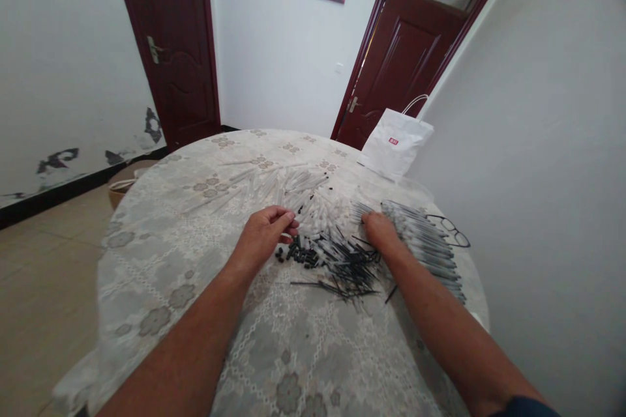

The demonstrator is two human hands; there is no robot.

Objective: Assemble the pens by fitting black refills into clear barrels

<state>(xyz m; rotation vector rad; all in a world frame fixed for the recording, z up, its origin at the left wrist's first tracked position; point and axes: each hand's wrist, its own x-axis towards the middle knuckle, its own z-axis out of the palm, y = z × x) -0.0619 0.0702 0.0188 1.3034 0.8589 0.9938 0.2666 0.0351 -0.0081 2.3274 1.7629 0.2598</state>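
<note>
Grip: left hand (268, 229) and right hand (381, 232) curled, contents unclear

Surface (249, 365), round, patterned cloth. White bag (397, 143), upright, far right. Grey pens (430, 244), rowed, just beside the right hand. Clear tubes (254, 186), loose, beyond the left hand. Black rods (349, 268), heaped between the forearms. Eyeglasses (448, 229), beside the pens. Black caps (304, 254), clustered near the left hand.

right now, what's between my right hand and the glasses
A row of slim, pen-like sticks laid side by side lies between your right hand and the glasses; the head view shows it.
</note>
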